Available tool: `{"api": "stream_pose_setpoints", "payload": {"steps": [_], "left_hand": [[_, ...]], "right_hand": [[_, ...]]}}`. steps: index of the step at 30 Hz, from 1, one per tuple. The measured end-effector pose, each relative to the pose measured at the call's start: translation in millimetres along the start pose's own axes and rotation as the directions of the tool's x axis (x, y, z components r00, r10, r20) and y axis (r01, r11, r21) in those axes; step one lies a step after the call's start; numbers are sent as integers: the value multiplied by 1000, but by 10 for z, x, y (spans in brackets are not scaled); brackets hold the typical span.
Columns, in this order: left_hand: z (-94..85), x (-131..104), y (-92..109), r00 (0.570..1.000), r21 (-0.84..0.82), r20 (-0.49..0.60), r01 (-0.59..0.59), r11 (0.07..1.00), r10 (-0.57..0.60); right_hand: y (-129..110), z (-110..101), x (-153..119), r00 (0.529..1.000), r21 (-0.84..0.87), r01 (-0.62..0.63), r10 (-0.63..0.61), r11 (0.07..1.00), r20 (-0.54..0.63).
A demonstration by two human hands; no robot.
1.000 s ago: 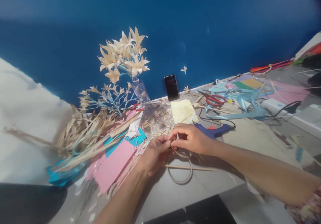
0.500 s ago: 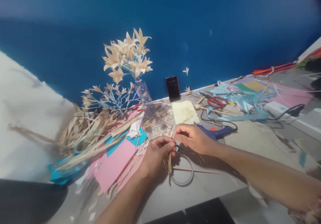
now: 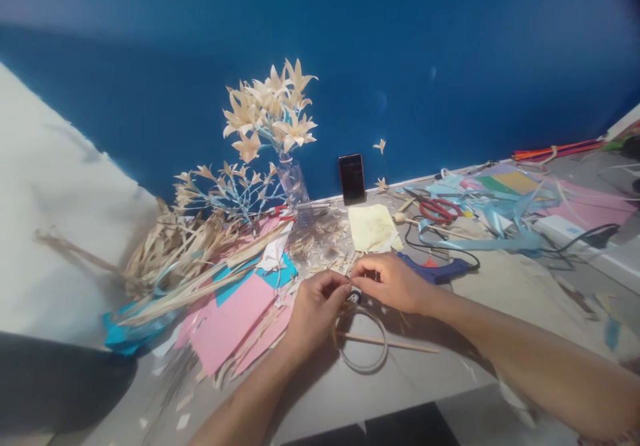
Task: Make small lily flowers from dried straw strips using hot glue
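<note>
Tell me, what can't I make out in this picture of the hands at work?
All in the head view:
What the left hand and right hand grip, if anything: covered by the fingers.
The small black piece by the fingertips: too small to identify.
The blue glue gun's nozzle: behind the right hand.
The black flat thing's full shape: cut off by the bottom edge.

Thin beige hoop (image 3: 367, 370), circular — just below the fingers (image 3: 341, 293), small dark piece (image 3: 355, 297) (details blurred) at their tips
</note>
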State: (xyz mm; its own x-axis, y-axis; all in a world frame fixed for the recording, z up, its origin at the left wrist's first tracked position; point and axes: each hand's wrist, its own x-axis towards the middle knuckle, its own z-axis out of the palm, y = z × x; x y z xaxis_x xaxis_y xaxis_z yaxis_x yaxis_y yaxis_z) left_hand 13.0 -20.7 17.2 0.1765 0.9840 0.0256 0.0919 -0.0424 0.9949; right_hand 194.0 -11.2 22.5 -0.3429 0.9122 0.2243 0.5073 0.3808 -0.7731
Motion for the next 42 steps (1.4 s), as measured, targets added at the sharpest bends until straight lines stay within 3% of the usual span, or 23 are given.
{"api": "stream_pose_setpoints", "payload": {"steps": [2,4,5,6,8,11,13,17,24,34,42], "left_hand": [[-34,-21,52,988,30,-101,-115,993,117],[-62,-71,96,942,67,-215,-251,966,260],[-67,-102,106,920,79,-232,-305,949,315],[-64,-132,105,926,93,-173,-323,942,335],[-36,-171,70,957,106,31,-291,951,289],[29,-149,-32,988,58,125,-94,994,86],[58,-103,-96,996,-62,82,38,997,-33],[91,-43,-134,994,-232,-29,94,968,-104],[138,9,-94,976,-528,63,209,823,-207],[79,74,-112,954,-604,81,277,748,-289],[70,80,-77,959,-574,120,279,770,-258]], "right_hand": [[23,-1,7,999,19,-46,47,999,-21],[46,5,19,991,126,-101,111,987,-73],[55,12,25,985,207,-125,146,970,-91],[60,22,30,979,289,-144,178,946,-97],[55,52,34,968,429,-170,231,887,-95],[10,118,17,954,560,-181,282,808,-99],[-27,167,-3,950,605,-182,298,775,-96],[-60,253,-28,954,637,-196,295,745,-51],[-11,319,-29,958,684,-235,285,691,41],[-1,304,-33,949,746,-311,234,589,211],[5,308,-46,931,793,-366,196,486,309]]}}
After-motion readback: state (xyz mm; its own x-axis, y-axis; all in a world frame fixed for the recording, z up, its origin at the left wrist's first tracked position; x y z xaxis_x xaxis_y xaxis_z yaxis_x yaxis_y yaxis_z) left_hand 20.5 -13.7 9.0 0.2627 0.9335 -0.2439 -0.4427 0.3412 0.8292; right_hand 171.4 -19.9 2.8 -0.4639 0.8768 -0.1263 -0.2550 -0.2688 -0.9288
